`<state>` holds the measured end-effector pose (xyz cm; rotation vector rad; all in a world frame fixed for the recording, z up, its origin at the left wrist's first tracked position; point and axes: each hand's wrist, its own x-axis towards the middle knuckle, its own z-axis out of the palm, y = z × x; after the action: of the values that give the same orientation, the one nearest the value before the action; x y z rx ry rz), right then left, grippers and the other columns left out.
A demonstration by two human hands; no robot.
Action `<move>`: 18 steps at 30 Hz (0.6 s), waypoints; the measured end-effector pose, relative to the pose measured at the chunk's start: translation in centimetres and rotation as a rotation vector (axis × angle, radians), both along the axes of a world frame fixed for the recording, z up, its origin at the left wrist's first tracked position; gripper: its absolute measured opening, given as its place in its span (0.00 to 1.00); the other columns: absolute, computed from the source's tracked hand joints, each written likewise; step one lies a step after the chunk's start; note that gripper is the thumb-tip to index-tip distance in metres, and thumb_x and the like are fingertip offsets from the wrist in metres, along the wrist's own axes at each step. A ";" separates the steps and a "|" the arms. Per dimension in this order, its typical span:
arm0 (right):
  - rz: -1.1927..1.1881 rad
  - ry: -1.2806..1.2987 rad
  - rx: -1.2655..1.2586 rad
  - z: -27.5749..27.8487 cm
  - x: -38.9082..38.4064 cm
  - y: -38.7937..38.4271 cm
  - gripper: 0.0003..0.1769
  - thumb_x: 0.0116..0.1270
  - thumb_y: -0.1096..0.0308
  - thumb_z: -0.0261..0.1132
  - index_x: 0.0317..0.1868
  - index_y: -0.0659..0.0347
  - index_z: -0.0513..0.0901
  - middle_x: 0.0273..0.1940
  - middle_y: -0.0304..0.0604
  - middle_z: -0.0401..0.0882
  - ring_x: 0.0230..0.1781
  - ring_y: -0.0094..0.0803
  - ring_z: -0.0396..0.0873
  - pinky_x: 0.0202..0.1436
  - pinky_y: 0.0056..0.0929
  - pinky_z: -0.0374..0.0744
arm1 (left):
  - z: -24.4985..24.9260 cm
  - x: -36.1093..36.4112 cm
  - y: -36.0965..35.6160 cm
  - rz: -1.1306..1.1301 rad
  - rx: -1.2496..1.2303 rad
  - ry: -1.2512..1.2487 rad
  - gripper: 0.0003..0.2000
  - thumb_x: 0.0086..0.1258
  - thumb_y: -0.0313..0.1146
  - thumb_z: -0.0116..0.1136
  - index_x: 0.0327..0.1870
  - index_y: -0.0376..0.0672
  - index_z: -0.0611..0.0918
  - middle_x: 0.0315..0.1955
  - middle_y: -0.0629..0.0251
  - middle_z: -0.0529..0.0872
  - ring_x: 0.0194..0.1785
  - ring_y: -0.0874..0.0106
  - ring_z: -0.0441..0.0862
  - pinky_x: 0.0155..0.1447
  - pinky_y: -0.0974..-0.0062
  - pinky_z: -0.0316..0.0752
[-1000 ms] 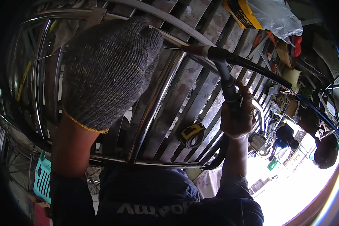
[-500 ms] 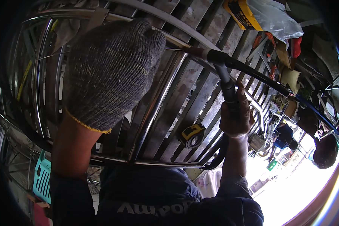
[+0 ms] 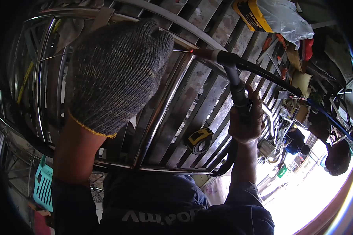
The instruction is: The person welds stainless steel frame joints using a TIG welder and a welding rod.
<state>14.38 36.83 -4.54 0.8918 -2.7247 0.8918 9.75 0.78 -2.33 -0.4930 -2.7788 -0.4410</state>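
My left hand (image 3: 121,78), in a grey knit glove with a yellow cuff edge, is closed round a thin filler rod (image 3: 55,56). The rod sticks out on both sides of the glove, its right end close to the torch tip. Bare, my right hand (image 3: 246,121) grips the handle of a TIG welding torch (image 3: 227,60). The torch's reddish nozzle points left at the joint where a shiny steel tube (image 3: 164,111) meets the upper rail of a tubular metal frame (image 3: 176,170). A small red glow shows at the nozzle's end.
Under the frame runs a slatted metal bench (image 3: 196,90), with a yellow-black tape measure (image 3: 200,140) on it. A yellow box (image 3: 253,15) and a plastic bag (image 3: 284,21) lie at the upper right. A turquoise basket (image 3: 43,186) is lower left. Another person (image 3: 296,141) is in the right background.
A red glow now shows at the torch nozzle, where it was dark before. The torch and both hands have shifted only very slightly.
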 end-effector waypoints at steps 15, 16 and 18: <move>-0.013 0.071 0.148 1.6 -0.4 -1.2 0.36 0.75 0.78 0.70 0.80 0.74 0.68 0.70 0.68 0.81 0.63 0.51 0.89 0.61 0.36 0.89 | -4.5 1.8 -1.1 -0.003 0.273 -0.050 0.09 0.72 0.33 0.71 0.50 0.42 0.90 0.46 0.61 0.92 0.46 0.63 0.90 0.55 0.63 0.86; -0.020 0.067 0.151 1.6 -0.4 -1.1 0.37 0.74 0.79 0.70 0.81 0.74 0.67 0.70 0.68 0.81 0.64 0.52 0.88 0.62 0.37 0.89 | -4.7 1.6 -1.1 -0.009 0.222 0.019 0.08 0.73 0.34 0.71 0.47 0.42 0.91 0.43 0.62 0.92 0.43 0.64 0.91 0.52 0.63 0.87; -0.038 0.088 0.039 0.3 -0.1 -0.7 0.41 0.68 0.85 0.71 0.80 0.77 0.65 0.70 0.71 0.79 0.65 0.56 0.87 0.62 0.41 0.88 | -5.0 1.1 -1.2 -0.028 0.082 0.154 0.07 0.74 0.36 0.71 0.45 0.44 0.91 0.41 0.64 0.93 0.41 0.65 0.92 0.49 0.64 0.88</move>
<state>14.24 36.09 -4.29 0.8617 -2.6836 0.7760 10.82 -0.45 -7.31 -0.5246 -2.5979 -0.4986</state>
